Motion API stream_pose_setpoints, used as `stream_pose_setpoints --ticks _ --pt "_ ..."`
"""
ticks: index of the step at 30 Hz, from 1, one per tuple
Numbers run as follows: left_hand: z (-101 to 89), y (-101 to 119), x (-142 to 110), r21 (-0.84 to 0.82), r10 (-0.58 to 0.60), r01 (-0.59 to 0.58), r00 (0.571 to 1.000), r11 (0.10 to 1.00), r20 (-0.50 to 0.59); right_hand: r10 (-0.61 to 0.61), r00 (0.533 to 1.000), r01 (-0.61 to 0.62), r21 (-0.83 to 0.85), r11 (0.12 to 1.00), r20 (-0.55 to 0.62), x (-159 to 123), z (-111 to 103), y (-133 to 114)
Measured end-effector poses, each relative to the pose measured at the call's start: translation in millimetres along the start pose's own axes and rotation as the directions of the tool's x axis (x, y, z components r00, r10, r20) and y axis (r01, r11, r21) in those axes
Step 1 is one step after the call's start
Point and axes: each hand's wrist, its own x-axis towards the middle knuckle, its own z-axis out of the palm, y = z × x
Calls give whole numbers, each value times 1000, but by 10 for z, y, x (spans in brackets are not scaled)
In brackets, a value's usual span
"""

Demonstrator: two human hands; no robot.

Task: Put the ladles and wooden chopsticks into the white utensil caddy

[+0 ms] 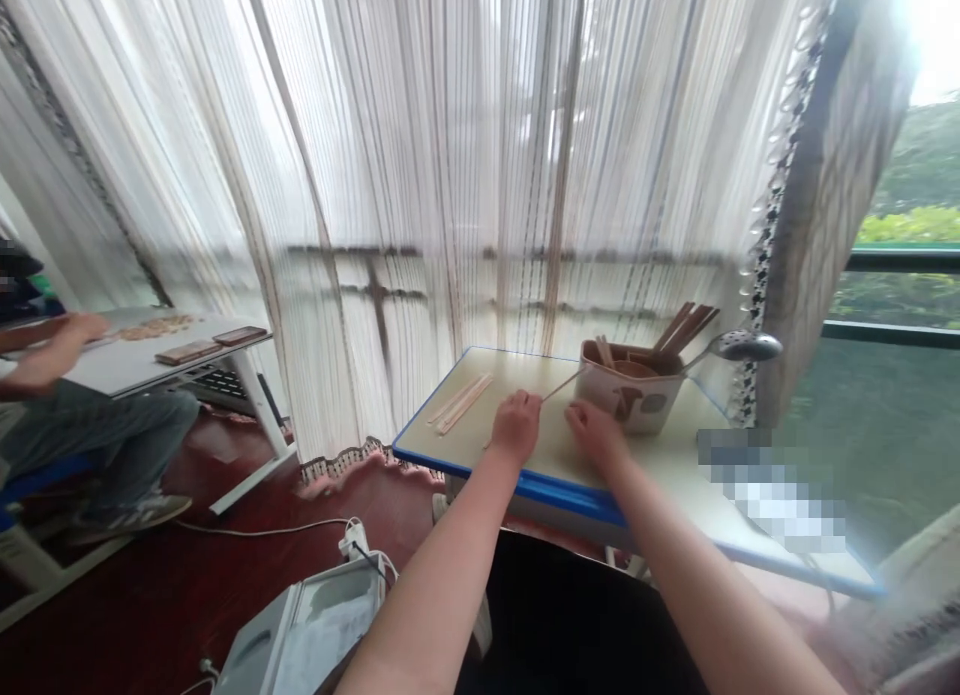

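My left hand (517, 425) is closed around a thin chopstick (562, 383), which slants up to the right toward the utensil holder (651, 407). My right hand (596, 433) rests by the table's front edge with its fingers curled; whether anything is inside them is hidden. The holder is a pale box with a brown inside and a brown print on its front. Brown wooden handles (684, 330), several lighter sticks (604, 352) and a slotted metal skimmer (746, 346) stick out of it. Left of my left hand, slim chopsticks (461, 405) lie side by side on the tabletop.
The small table (555, 445) has a blue edge and stands against a sheer curtain (450, 175). A blurred-out object (780, 495) lies at its right. On the left, a person's hand (79, 330) is over another table (135, 365). A power strip (352, 540) and cable are below.
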Motion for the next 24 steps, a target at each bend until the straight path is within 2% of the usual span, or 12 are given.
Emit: stream_pose_setpoints --ticks 2,4,9,14,19,24 --pt "2 16 -5 -40 101 -101 995 994 0 -10 1000 11 41 999 -19 -21 -25 -13" --pt "4 33 -7 -64 147 -145 989 987 19 -38 999 40 81 996 -21 -44 -55 -25" --pt "23 44 0 -102 144 -134 985 986 94 -125 992 126 190 974 -19 -94 -111 -44" --pt "18 37 -8 -133 136 -123 986 983 95 -163 985 171 262 950 -55 -124 -165 -39" --pt "24 63 -19 -113 213 -208 976 972 36 -177 974 209 265 941 -142 -107 -167 -79" --pt "73 119 14 -48 289 -294 953 955 -85 -189 957 248 278 928 -221 14 -187 -265"
